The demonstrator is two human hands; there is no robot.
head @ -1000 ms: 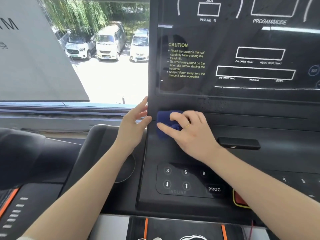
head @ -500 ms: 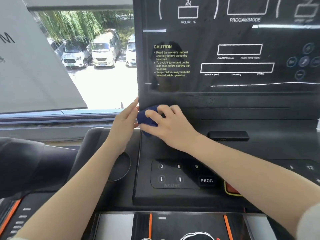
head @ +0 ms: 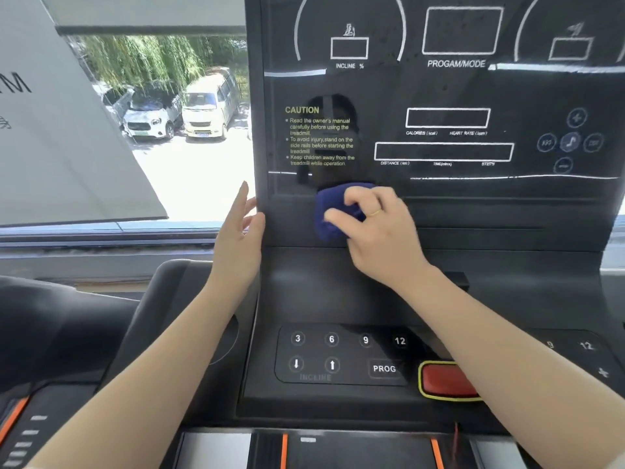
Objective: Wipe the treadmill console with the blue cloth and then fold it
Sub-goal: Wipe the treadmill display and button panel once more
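The right hand (head: 382,231) grips the bunched blue cloth (head: 333,211) against the treadmill console (head: 439,204), below the caution text. The left hand (head: 238,238), fingers straight, rests on the console's left edge.

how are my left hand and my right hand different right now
The right hand has its fingers curled over the bunched blue cloth, pressing it to the treadmill console; the left hand holds nothing, fingers straight. The right wears a gold ring; none shows on the left. The left rests at the console's left edge. Both touch the console.
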